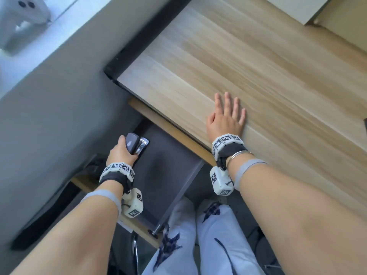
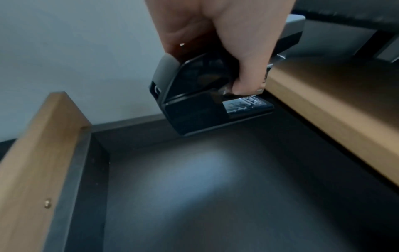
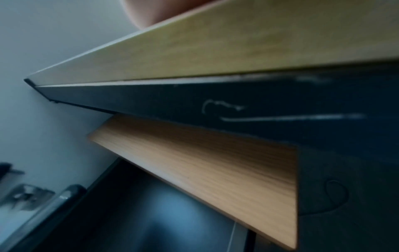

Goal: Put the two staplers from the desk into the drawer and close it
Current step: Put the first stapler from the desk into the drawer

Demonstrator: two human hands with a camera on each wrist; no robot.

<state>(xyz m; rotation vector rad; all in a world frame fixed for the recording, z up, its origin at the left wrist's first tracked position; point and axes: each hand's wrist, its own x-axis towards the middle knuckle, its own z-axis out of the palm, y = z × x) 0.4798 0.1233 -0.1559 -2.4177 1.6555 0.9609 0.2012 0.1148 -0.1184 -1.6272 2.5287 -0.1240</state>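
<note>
Now left hand (image 1: 119, 153) grips black stapler (image 1: 133, 143) over open drawer (image 2: 215, 196); no legible writing.

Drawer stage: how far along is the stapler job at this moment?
Done: the drawer is pulled open. In hand: the left hand has a black stapler in its grip, low over the drawer's far end. The right hand rests flat on the desk. Left: releasing it, the second stapler (not visible), closing.

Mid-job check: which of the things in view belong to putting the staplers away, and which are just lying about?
Part of the job:
- stapler, gripped by the left hand
- open drawer
- desk, with the right hand flat on it

Just lying about:
- white box at the top left
- cardboard box on the desk
</note>
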